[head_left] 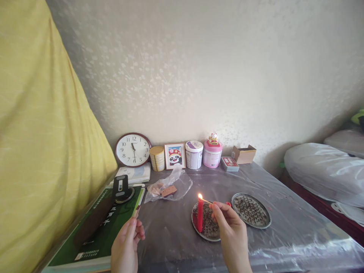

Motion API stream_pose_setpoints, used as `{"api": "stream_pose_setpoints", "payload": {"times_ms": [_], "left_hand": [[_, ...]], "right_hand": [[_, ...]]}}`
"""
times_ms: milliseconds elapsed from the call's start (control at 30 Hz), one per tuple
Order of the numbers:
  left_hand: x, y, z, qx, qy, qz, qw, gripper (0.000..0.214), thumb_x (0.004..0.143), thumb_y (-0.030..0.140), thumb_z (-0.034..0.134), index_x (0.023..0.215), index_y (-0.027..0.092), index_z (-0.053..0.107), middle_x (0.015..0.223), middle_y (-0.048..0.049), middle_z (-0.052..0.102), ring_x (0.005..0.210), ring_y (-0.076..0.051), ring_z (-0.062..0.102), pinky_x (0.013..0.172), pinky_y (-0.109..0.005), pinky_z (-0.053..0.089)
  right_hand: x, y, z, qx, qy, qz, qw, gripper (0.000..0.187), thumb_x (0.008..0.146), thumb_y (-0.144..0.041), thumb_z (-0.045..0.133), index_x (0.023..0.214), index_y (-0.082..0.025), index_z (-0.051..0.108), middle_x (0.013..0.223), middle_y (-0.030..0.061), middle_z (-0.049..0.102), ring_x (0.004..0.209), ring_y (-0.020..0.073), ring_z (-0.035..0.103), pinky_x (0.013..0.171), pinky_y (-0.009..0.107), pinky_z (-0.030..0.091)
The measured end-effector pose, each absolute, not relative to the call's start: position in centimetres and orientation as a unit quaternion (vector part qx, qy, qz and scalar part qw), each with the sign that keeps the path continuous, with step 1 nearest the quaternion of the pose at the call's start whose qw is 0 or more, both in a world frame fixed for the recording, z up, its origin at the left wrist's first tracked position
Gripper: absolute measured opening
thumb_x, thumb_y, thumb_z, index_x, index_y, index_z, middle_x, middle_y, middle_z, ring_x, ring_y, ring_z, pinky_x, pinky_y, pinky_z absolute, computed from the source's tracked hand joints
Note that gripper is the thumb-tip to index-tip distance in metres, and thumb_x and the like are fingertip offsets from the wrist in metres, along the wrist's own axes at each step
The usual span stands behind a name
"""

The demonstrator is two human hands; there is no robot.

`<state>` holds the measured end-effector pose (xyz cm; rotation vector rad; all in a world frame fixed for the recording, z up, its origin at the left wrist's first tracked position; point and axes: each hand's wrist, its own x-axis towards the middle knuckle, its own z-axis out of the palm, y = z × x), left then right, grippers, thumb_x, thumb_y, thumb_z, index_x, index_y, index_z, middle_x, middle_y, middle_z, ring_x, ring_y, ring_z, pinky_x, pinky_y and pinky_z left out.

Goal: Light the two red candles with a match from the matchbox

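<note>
My right hand pinches a thin wooden match between thumb and fingers. Its tip meets the top of a red candle, where a small flame burns. The candle stands upright near the left side of a round metal plate with a dark, patterned surface. Partly behind my right hand, a small red piece shows. My left hand, low at the left over the edge of a green book, is closed on a small matchbox, seen nearly edge-on and mostly hidden by the thumb.
A second round plate lies at the right. Behind are a clear plastic bag with a brown block, a clock, tins, a panda picture and a cardboard box. A yellow curtain hangs left.
</note>
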<state>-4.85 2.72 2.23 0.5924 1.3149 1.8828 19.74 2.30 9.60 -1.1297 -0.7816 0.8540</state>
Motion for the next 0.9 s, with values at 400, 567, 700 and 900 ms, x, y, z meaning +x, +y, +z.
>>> {"api": "stream_pose_setpoints", "payload": {"times_ms": [400,567,700,900], "left_hand": [[-4.8,2.6,2.4,0.204,0.48,0.74,0.424,0.042,0.061,0.05,0.078,0.087,0.018,0.068,0.068,0.0014,0.059,0.057,-0.013,0.049,0.049,-0.023,0.043],[-4.5,2.7,2.5,0.206,0.48,0.739,0.425,0.046,0.06,0.05,0.078,0.091,0.017,0.068,0.068,0.0012,0.059,0.057,-0.012,0.048,0.048,-0.023,0.042],[-4.4,2.7,2.5,0.205,0.481,0.738,0.426,0.044,0.059,0.051,0.078,0.086,0.018,0.068,0.068,0.0014,0.059,0.057,-0.012,0.048,0.047,-0.022,0.042],[-4.3,2.8,2.5,0.206,0.482,0.729,0.441,0.046,0.061,0.051,0.077,0.091,0.018,0.068,0.069,0.0016,0.058,0.057,-0.012,0.049,0.05,-0.022,0.043]], "right_hand": [[23.3,2.0,9.5,-0.541,-0.315,0.313,0.714,0.034,0.071,-0.047,0.073,0.082,-0.015,0.068,0.069,0.0017,0.062,0.064,0.0143,0.053,0.058,0.024,0.043],[25.7,2.3,9.1,-0.59,-0.303,0.259,0.702,0.036,0.069,-0.048,0.072,0.081,-0.014,0.069,0.07,0.0031,0.063,0.065,0.0157,0.052,0.064,0.027,0.043],[27.0,2.4,8.8,-0.619,-0.298,0.247,0.683,0.039,0.067,-0.051,0.071,0.08,-0.014,0.07,0.069,0.0034,0.064,0.065,0.0168,0.053,0.062,0.027,0.044],[27.5,2.2,8.4,-0.636,-0.306,0.255,0.661,0.039,0.066,-0.051,0.07,0.08,-0.015,0.069,0.069,0.0027,0.064,0.066,0.0165,0.053,0.063,0.026,0.044]]}}
